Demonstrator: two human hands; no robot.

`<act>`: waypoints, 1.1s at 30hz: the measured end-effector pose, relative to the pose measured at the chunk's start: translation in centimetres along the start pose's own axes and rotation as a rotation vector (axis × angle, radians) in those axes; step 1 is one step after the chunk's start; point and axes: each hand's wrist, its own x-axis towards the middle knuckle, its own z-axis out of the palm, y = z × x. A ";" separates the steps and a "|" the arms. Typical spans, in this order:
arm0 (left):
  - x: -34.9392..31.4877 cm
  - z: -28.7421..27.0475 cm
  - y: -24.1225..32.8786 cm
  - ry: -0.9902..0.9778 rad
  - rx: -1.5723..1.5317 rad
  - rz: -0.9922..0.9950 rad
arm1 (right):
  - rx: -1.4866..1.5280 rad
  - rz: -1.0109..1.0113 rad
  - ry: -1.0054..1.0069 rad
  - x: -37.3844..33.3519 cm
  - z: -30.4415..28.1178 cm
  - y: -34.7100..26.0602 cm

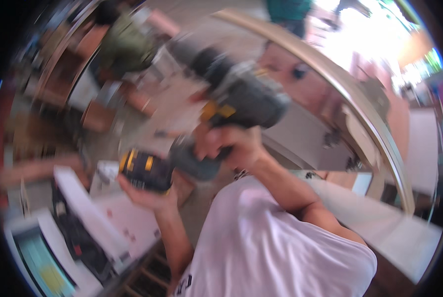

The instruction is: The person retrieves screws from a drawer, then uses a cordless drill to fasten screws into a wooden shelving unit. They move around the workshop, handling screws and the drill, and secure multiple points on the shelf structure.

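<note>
My right hand (236, 146) is wrapped round the handle of a black, grey and yellow cordless drill (251, 96). Its front end points up and to the left, blurred by motion. The grey foot of its handle (196, 161) hangs below my fist, toward the left. In my left hand (149, 195) rests a black battery pack (147, 171) with yellow marks, held from below by the palm and fingers. The pack sits right beside the foot of the handle; the blur hides whether the two touch.
At lower left, a table (132, 213) bears a white strip (87, 213) and a dark bag-like thing (78, 237). A long curved-looking panel edge (330, 79) runs down the right. A person in green (127, 47) is at upper left, another (288, 12) at the top.
</note>
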 end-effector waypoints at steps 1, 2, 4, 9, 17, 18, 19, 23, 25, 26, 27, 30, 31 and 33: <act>0.1 0.4 0.9 -0.054 -0.018 0.044 | 0.013 -0.016 0.013 0.4 0.7 0.7; 0.2 0.7 2.0 0.054 -0.036 0.076 | 0.113 -0.014 -0.029 0.8 1.3 1.4; 0.0 1.3 3.6 0.030 -0.001 0.158 | 0.226 0.010 -0.081 1.9 2.3 2.6; -0.6 2.2 5.8 0.093 0.008 0.229 | 0.206 0.080 -0.075 2.5 4.3 5.8; -0.7 1.1 6.2 0.161 0.123 0.103 | 0.191 0.183 -0.227 1.2 4.4 8.6; -0.9 0.9 6.2 0.136 0.127 0.093 | 0.192 0.177 -0.228 1.3 4.6 8.8; -1.2 0.6 6.2 0.092 0.121 0.082 | 0.189 0.171 -0.227 1.3 4.8 9.0; -2.4 0.6 5.4 0.124 0.183 0.003 | 0.264 0.157 -0.179 1.5 5.4 9.3; -2.9 0.9 5.0 0.075 0.204 -0.034 | 0.245 0.127 -0.148 1.5 5.5 9.2; -3.0 1.2 4.9 0.046 0.238 -0.016 | 0.237 0.116 -0.141 1.5 5.6 9.1; -3.0 1.4 4.9 0.047 0.281 -0.008 | 0.229 0.104 -0.132 1.5 5.6 9.0; -2.9 2.0 5.3 -0.002 0.384 0.027 | 0.184 0.027 -0.164 1.3 6.0 8.3; -2.7 2.2 5.5 -0.031 0.422 0.031 | 0.165 -0.002 -0.189 1.4 6.1 8.1; -2.5 2.6 5.4 -0.073 0.457 0.018 | 0.142 -0.040 -0.213 1.7 6.1 7.3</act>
